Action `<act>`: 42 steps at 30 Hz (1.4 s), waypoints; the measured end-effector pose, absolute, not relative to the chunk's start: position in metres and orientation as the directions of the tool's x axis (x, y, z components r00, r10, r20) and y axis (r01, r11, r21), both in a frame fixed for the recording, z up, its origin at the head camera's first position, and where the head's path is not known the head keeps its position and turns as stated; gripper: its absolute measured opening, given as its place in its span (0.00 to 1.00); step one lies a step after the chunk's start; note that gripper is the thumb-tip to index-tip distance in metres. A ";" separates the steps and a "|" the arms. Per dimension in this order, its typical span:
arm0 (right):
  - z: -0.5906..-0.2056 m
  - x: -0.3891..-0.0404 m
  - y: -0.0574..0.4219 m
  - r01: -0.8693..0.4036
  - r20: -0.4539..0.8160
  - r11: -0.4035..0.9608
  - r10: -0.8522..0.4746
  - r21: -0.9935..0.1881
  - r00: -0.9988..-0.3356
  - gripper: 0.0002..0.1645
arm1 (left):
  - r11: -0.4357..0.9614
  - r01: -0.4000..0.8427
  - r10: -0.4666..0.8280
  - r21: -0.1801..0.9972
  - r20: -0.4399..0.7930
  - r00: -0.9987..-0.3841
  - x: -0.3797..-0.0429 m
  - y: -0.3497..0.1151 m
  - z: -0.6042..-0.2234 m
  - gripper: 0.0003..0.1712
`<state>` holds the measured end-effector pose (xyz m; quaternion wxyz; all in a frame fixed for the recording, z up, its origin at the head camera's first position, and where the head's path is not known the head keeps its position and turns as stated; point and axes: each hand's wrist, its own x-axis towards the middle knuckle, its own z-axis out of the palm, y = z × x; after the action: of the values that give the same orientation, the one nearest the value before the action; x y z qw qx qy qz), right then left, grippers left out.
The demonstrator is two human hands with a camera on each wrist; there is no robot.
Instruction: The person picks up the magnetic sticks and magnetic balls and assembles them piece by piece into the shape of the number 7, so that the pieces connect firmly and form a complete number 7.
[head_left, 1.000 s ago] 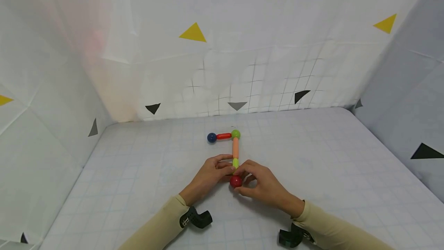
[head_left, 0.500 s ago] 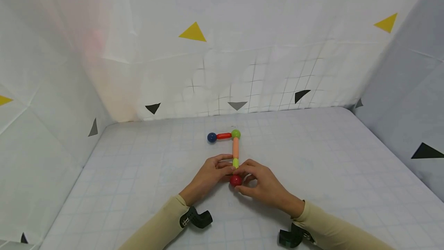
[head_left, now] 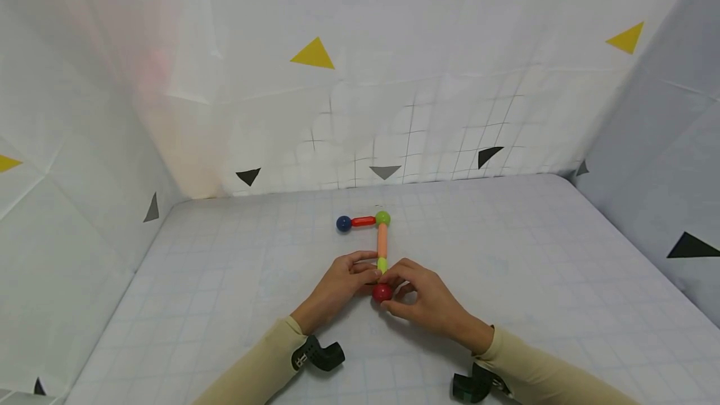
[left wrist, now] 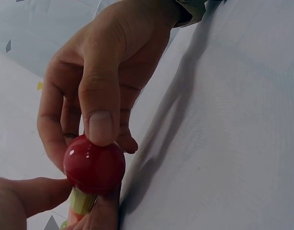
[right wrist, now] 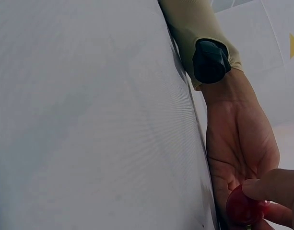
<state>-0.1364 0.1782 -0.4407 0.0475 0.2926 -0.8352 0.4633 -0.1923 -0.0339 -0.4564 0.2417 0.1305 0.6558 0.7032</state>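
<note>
Magnetic-style rods and balls form a bent chain on the table. At its near end is a glossy red ball (head_left: 382, 293), which my right hand (head_left: 424, 297) pinches between thumb and fingers; the thumb lies on the red ball (left wrist: 94, 167) in the left wrist view. My left hand (head_left: 340, 281) holds the short yellow-green rod (head_left: 382, 264) just beyond the ball, partly hidden by fingertips. Past that rod, a peach-orange rod (head_left: 382, 241) runs in line to a green ball (head_left: 382, 218). From there a red rod (head_left: 363, 221) leads left to a dark blue ball (head_left: 344, 224).
A white, faintly gridded cloth covers the table (head_left: 225, 255). White sheets with yellow and black triangles stand behind and at both sides, including the back sheet (head_left: 427, 30). Black cameras sit on both wrists, such as the left wrist camera (head_left: 326, 355).
</note>
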 end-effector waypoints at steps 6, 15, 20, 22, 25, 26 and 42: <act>-0.441 -0.137 0.178 -0.526 0.345 0.401 -0.442 -0.750 -0.828 0.21 | -0.031 -0.178 0.515 0.984 -0.137 -0.846 -0.192 -0.034 -0.455 0.29; -0.442 -0.137 0.178 -0.517 0.333 0.402 -0.444 -0.755 -0.832 0.21 | -0.021 -0.183 0.514 0.983 -0.146 -0.845 -0.191 -0.035 -0.453 0.29; -0.442 -0.138 0.178 -0.510 0.325 0.410 -0.442 -0.756 -0.836 0.22 | -0.018 -0.179 0.519 0.984 -0.144 -0.843 -0.192 -0.035 -0.453 0.29; -0.442 -0.138 0.178 -0.512 0.327 0.407 -0.443 -0.757 -0.835 0.21 | -0.014 -0.178 0.521 0.984 -0.145 -0.841 -0.192 -0.035 -0.454 0.29; -0.442 -0.138 0.178 -0.517 0.332 0.397 -0.447 -0.758 -0.830 0.20 | 0.006 -0.170 0.527 0.985 -0.148 -0.837 -0.192 -0.036 -0.453 0.28; -0.442 -0.138 0.179 -0.521 0.336 0.393 -0.450 -0.758 -0.828 0.20 | 0.024 -0.161 0.526 0.987 -0.150 -0.837 -0.193 -0.037 -0.452 0.28; -0.441 -0.136 0.177 -0.511 0.319 0.411 -0.451 -0.754 -0.833 0.21 | 0.234 0.026 0.447 0.972 -0.084 -0.891 -0.199 -0.045 -0.440 0.19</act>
<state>-0.1361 0.1773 -0.4414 0.0328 0.2867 -0.8394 0.4605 -0.1995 -0.0454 -0.4400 0.1757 0.1544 0.7656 0.5994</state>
